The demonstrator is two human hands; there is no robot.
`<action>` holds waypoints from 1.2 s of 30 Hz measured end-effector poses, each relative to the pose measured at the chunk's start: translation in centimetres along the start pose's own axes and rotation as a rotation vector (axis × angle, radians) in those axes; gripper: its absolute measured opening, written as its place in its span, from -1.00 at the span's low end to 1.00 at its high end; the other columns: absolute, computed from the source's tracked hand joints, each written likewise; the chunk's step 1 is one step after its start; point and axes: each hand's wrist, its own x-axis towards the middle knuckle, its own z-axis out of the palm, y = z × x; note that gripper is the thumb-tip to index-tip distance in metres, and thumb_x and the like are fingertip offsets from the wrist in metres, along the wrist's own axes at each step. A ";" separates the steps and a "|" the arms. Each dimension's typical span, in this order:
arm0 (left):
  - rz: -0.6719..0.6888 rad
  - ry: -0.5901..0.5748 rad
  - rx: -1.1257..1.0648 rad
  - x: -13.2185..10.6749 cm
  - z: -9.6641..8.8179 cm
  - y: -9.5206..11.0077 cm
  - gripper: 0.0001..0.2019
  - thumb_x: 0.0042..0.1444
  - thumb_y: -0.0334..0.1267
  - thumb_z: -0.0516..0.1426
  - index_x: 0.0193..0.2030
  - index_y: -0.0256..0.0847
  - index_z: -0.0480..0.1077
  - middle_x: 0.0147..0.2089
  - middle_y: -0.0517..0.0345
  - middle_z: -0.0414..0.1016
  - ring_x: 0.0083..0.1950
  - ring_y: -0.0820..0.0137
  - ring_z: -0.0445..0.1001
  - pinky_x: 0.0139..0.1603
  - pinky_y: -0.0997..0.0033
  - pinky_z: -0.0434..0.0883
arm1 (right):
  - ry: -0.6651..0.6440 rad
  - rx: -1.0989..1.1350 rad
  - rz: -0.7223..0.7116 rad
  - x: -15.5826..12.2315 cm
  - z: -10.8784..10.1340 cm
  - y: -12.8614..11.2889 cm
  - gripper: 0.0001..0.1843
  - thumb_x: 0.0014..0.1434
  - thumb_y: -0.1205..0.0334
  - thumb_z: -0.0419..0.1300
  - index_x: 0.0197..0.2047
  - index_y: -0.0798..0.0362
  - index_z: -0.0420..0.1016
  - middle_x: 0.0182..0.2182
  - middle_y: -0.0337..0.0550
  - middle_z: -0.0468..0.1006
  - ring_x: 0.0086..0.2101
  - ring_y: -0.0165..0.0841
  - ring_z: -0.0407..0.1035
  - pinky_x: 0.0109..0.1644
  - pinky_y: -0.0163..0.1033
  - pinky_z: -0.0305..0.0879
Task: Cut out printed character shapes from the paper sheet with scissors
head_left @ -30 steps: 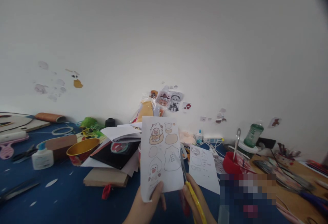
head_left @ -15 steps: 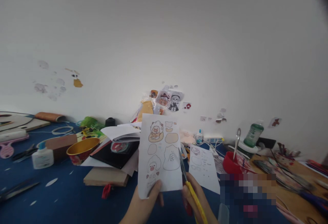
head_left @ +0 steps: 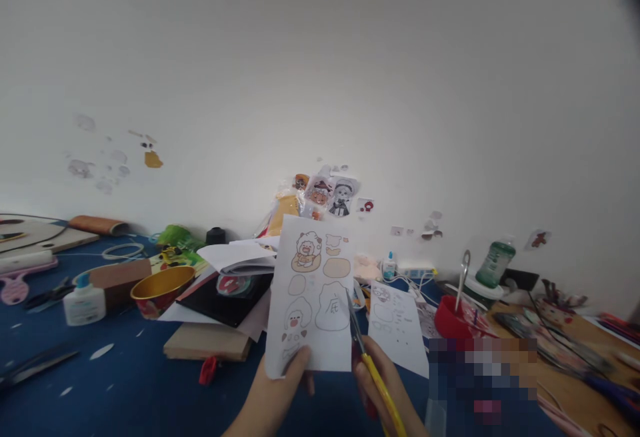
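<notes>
My left hand (head_left: 287, 377) grips the lower left corner of a white paper sheet (head_left: 310, 290), thumb on its front. Printed on the sheet are a curly-haired cartoon figure, several outlined shapes and a large outline with a character inside. In my right hand (head_left: 377, 377) is a pair of scissors (head_left: 373, 370) with a yellow handle and a red part low down. Their blades point up at the sheet's right edge, beside the large outline. Whether the blades have bitten into the paper I cannot make out.
A second printed sheet (head_left: 400, 324) lies behind my right hand. To the left are a gold bowl (head_left: 163, 287), a white glue bottle (head_left: 84, 304), a black folder (head_left: 225, 300) on wood blocks (head_left: 207, 342), and other scissors (head_left: 40, 367). A red container (head_left: 457, 317) stands right, near a green-white bottle (head_left: 495, 264).
The sheet has tilted slightly, its top shifting right and up and its lower edge a little left. My left hand moved slightly left with it; the scissors stay at the right edge.
</notes>
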 end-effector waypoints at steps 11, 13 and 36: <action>-0.021 -0.009 -0.095 0.8 -0.5 0.2 -0.82 -0.13 -0.15 0.08 -0.60 -0.19 0.30 -0.77 0.26 0.34 -0.66 0.37 0.36 -0.53 0.38 0.36 | -0.013 -0.084 -0.041 0.6 -0.7 1.1 -0.47 0.00 -0.28 0.04 -0.26 0.06 0.26 -0.64 -0.44 0.04 -0.64 -0.55 -0.13 -0.58 -0.35 -0.28; -0.035 0.006 -0.117 0.9 -0.6 0.4 -0.85 -0.14 -0.16 0.09 -0.54 -0.21 0.31 -0.77 0.27 0.34 -0.69 0.38 0.34 -0.55 0.39 0.35 | -0.027 -0.099 -0.050 0.6 -0.8 1.1 -0.49 0.02 -0.26 0.05 -0.26 0.04 0.26 -0.65 -0.45 0.02 -0.65 -0.56 -0.14 -0.58 -0.34 -0.30; -0.060 0.020 -0.168 1.3 -0.9 1.3 -0.85 -0.20 -0.18 0.13 -0.59 -0.22 0.30 -0.80 0.27 0.30 -0.76 0.44 0.27 -0.68 0.44 0.29 | -0.086 -0.130 -0.051 0.7 -1.6 1.5 -0.53 0.02 -0.19 0.12 -0.23 0.07 0.30 -0.59 -0.40 0.12 -0.62 -0.56 -0.10 -0.58 -0.37 -0.20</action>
